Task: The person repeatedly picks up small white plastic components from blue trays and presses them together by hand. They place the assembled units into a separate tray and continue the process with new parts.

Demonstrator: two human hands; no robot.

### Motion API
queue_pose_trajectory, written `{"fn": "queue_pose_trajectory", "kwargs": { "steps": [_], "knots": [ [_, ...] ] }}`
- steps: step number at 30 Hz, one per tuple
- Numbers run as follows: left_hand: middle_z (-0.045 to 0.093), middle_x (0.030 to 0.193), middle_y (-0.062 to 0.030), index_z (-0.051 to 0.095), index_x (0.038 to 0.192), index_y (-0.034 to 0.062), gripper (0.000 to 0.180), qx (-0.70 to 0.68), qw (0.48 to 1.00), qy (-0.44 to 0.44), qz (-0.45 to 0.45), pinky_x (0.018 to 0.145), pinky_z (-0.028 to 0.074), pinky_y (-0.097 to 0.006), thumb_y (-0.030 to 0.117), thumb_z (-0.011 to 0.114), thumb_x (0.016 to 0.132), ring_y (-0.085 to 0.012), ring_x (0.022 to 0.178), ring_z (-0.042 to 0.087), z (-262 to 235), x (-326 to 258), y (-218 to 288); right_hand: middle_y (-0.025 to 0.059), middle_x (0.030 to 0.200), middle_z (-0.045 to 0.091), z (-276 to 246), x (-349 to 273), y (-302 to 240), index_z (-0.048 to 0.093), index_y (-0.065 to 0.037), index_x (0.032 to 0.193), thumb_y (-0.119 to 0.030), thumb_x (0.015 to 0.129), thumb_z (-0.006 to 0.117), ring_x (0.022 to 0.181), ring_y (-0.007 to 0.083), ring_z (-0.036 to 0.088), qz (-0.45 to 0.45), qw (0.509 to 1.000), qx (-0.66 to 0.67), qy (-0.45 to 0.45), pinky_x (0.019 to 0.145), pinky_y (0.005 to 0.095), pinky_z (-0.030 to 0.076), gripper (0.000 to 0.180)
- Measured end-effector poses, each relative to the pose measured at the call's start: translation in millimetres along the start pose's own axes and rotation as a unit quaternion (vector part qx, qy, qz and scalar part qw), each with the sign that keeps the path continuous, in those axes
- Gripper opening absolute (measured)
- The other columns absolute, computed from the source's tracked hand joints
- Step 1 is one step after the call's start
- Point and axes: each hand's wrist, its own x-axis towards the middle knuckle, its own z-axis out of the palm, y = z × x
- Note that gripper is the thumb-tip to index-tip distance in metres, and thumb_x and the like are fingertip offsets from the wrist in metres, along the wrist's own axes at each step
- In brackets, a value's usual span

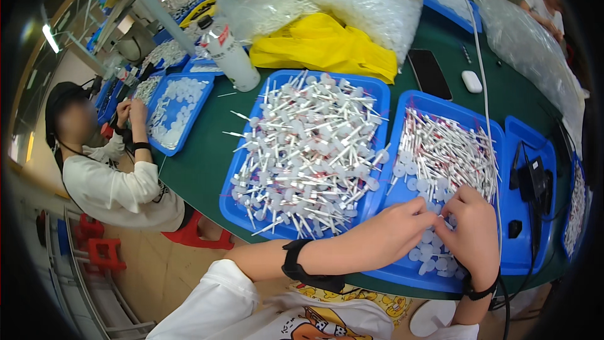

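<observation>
Translucent plastic discs (434, 249) and slim white sticks (447, 154) lie in a blue tray (440, 283) on the green tabletop (201, 173). Above the discs, the left hand (402, 228) and right hand (469, 228) meet, fingers curled toward a pinch; whether they grip anything cannot be told. Leftward, another blue tray (377, 88) holds heaped disc-tipped sticks (311, 151).

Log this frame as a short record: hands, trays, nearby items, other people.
Left hand: fingers bent, beside the right hand
Right hand: fingertips close to the left's; anything pinched is too small to tell
Right-hand blue tray: under the hands; thin white sticks behind, translucent discs nearer
Middle blue tray: heaped sticks and discs
Beyond: bottle, yellow bag, dark phone
Other people: seated co-worker, left; another person, far right
</observation>
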Motion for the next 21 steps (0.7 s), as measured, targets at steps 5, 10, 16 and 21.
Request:
{"fn": "queue_pose_trajectory", "kwargs": {
  "steps": [5, 10, 16, 21],
  "knots": [
    [0.052, 0.099, -0.0126, 0.062, 0.106, 0.0004, 0.017, -0.077, 0.991, 0.113, 0.003, 0.077, 0.051, -0.037, 0.001, 0.063, 0.089, -0.0294, 0.089, 0.060, -3, 7, 5, 0.0149, 0.074, 0.061, -4, 5, 1, 0.056, 0.000, 0.080, -0.002, 0.076, 0.070, 0.064, 0.0282, 0.063, 0.129, 0.983, 0.117, 0.050, 0.059, 0.0354, 0.050, 0.015],
    [0.053, 0.100, -0.0084, 0.066, 0.108, 0.0025, 0.021, -0.106, 0.976, 0.191, 0.004, 0.078, 0.050, -0.032, 0.003, 0.070, 0.087, -0.0215, 0.089, 0.060, -8, 9, 9, 0.0099, 0.074, 0.062, -2, 7, -1, 0.058, 0.001, 0.090, 0.005, 0.079, 0.068, 0.065, 0.0197, 0.063, 0.072, 0.973, 0.174, 0.135, 0.062, 0.0302, 0.051, 0.015],
    [0.055, 0.105, -0.0057, 0.066, 0.116, 0.0046, 0.026, -0.121, 0.963, 0.242, 0.001, 0.082, 0.052, -0.027, 0.003, 0.068, 0.090, -0.0150, 0.092, 0.061, -15, 11, 8, 0.0124, 0.084, 0.058, -9, 12, -14, 0.064, 0.001, 0.109, 0.007, 0.081, 0.061, 0.071, 0.0217, 0.057, 0.007, 0.978, 0.131, 0.164, 0.064, 0.0323, 0.046, 0.029],
    [0.058, 0.114, -0.0066, 0.057, 0.125, 0.0027, 0.031, -0.225, 0.945, 0.231, -0.047, 0.082, 0.052, -0.026, 0.004, 0.065, 0.095, -0.0117, 0.097, 0.062, -15, 14, 11, 0.0140, 0.084, 0.056, -9, 8, -14, 0.064, 0.002, 0.109, 0.008, 0.080, 0.057, 0.069, 0.0236, 0.055, -0.019, 0.973, 0.142, 0.179, 0.061, 0.0321, 0.044, 0.031]
  ]
}}
